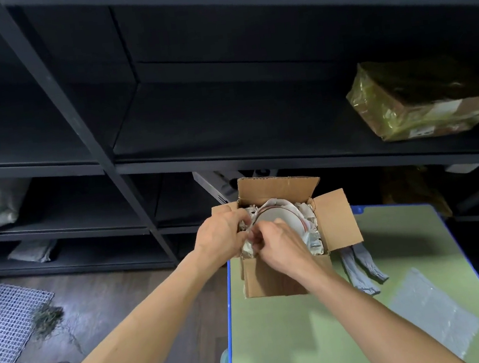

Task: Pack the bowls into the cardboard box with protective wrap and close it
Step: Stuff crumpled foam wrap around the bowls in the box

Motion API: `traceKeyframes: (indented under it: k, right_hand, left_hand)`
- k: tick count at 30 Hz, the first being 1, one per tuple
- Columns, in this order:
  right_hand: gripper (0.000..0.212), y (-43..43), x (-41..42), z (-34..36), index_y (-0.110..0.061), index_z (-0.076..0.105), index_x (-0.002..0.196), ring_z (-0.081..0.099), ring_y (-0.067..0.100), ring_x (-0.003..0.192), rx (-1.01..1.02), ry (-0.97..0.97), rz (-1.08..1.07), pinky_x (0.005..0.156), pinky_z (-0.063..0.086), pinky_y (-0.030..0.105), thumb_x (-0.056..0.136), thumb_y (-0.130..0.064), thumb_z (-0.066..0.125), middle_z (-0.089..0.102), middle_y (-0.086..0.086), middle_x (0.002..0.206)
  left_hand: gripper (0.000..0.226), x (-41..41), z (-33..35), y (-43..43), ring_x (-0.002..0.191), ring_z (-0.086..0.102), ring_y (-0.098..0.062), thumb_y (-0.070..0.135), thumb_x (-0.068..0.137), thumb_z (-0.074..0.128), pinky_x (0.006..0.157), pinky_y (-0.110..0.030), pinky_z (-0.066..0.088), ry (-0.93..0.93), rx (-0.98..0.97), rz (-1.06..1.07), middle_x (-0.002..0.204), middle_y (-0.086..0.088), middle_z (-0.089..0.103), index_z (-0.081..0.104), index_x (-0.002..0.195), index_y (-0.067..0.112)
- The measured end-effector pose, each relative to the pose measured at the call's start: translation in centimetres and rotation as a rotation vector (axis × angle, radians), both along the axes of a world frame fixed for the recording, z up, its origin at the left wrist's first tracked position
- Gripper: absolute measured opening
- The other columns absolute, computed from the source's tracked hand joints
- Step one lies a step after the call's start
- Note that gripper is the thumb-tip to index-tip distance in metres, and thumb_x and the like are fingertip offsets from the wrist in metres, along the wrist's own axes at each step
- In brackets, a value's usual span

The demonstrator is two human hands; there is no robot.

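An open cardboard box (338, 218) stands at the far left corner of a green table (309, 337), its flaps spread outward. Inside, a white bowl (278, 215) with a red rim lies nested in crumpled white wrapping paper (313, 238). My left hand (223, 234) is at the box's left edge, fingers pinching the paper beside the bowl. My right hand (281, 248) reaches over the near side of the box and pinches the same fold of paper at the bowl's left rim. Both hands hide the box's near left inside.
A sheet of bubble wrap (435, 311) and a grey crumpled cloth (361, 269) lie on the table right of the box. Dark metal shelving (104, 155) rises behind, holding a taped parcel (422, 97) at the upper right. A grid mat (6, 321) lies on the floor at the left.
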State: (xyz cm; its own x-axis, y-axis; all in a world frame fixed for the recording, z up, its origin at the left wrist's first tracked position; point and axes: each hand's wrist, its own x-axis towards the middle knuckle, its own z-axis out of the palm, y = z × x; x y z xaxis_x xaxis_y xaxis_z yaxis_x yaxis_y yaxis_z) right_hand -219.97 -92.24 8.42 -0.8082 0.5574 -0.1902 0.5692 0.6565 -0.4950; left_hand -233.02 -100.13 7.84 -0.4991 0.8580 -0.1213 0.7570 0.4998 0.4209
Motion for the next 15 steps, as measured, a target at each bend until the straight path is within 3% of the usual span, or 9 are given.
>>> traceKeyframes:
  k: [5,11,15]
  right_hand:
    - [0.017,-1.1,0.2,-0.4,-0.017,0.058,0.106,0.053,0.026,0.096,0.102,0.015,-0.047,0.077,0.048,0.041,0.090,-0.019,0.063,0.061,0.005,0.095]
    - [0.021,-2.3,0.2,-2.0,-0.016,0.063,0.107,0.053,0.020,0.099,0.008,0.163,-0.247,0.075,0.047,0.037,0.086,-0.017,0.067,0.065,-0.004,0.091]
    - [0.022,-2.4,0.8,-2.2,-0.024,0.066,0.112,0.053,0.016,0.100,0.023,0.206,-0.242,0.078,0.050,0.034,0.090,-0.022,0.067,0.064,-0.006,0.089]
  left_hand:
    - [0.016,-0.1,0.0,0.1,0.085,0.060,-0.023,0.022,0.086,0.059,0.068,-0.033,0.052,0.026,-0.058,0.008,0.105,0.002,0.059,0.066,0.100,0.026]
    - [0.025,0.1,0.0,0.7,0.083,0.059,-0.024,0.025,0.096,0.049,0.063,-0.032,0.043,0.072,-0.095,-0.021,0.108,-0.002,0.054,0.072,0.103,0.019]
    - [0.026,-0.6,0.0,0.8,0.085,0.057,-0.021,0.022,0.096,0.049,0.073,-0.033,0.048,-0.020,-0.106,-0.053,0.109,-0.001,0.050,0.072,0.109,0.025]
